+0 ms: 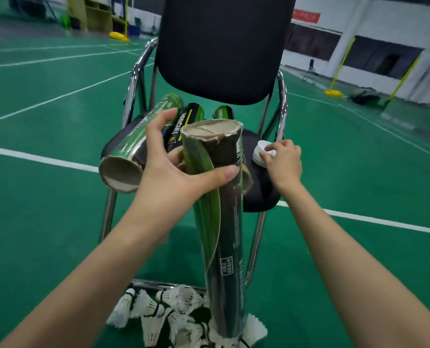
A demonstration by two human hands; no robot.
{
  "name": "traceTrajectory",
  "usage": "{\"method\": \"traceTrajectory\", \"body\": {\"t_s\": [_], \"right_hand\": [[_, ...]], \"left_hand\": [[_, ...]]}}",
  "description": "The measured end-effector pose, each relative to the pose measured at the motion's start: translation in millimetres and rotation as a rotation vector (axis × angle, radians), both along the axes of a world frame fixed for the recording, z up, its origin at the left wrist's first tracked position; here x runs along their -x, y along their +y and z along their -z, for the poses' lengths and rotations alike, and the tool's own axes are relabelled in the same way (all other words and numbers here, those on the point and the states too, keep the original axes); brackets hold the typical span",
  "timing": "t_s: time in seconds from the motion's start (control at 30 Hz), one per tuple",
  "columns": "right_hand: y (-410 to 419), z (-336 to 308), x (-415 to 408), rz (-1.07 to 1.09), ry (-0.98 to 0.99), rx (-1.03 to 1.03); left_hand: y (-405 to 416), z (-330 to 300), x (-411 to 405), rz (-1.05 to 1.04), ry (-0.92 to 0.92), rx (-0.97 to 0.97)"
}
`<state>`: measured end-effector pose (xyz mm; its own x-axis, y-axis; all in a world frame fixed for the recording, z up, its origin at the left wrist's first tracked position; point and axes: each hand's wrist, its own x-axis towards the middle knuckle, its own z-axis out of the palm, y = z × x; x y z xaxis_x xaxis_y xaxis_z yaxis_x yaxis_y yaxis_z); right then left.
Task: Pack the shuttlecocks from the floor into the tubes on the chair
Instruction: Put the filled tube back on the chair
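Fingers first: your left hand wraps the upright shuttlecock tube near its top, thumb across the front and fingers round the back, while your right hand pinches a white plastic cap resting on the right side of the seat. From there, work down in size. Behind both hands, the black chair serves as your shelf, its chrome frame standing on the green court floor. Several spare tubes lie on the seat with open mouths towards you, probably so they are easy to reach and cannot roll away. You hold the gripped tube vertical, open end up and base down among the pile, which suggests it is either ready for loading or ready for capping; I cannot tell how full it is, since only the torn cardboard rim shows. Its green label is peeling, so a firm grip high up makes sense. Loose white feather shuttlecocks lie heaped on the floor at the chair's foot, around the tube's base, not yet packed.
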<state>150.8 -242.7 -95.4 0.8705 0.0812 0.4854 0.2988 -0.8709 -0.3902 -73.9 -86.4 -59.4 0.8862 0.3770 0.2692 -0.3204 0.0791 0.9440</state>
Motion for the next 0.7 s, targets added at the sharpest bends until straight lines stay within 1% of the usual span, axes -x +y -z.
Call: {"method": "traceTrajectory", "body": {"t_s": [0.2,0.3,0.37,0.47,0.6,0.7], "right_hand": [[4.9,5.3,-6.4,0.049,-0.04,0.03],[6.4,-3.5,3.7,0.041,-0.066,-0.017],[6.3,-14.2,21.6,-0.026,-0.071,-0.126],[8.5,-32.5,72.6,-0.223,-0.035,-0.287],[13.8,-47.2,155.5,-0.396,-0.051,-0.351],[21.1,-54.5,199.9,-0.489,-0.032,-0.394]], "left_hand": [[-5.0,6.6,-0.7,0.013,-0.028,-0.053],[-4.9,6.8,2.4,0.01,-0.019,-0.095],[-4.1,7.7,9.3,0.006,-0.012,-0.135],[-0.8,14.1,22.2,-0.003,0.004,-0.178],[6.6,26.7,45.2,-0.029,0.052,-0.22],[11.2,39.1,62.8,-0.029,0.092,-0.232]]}}
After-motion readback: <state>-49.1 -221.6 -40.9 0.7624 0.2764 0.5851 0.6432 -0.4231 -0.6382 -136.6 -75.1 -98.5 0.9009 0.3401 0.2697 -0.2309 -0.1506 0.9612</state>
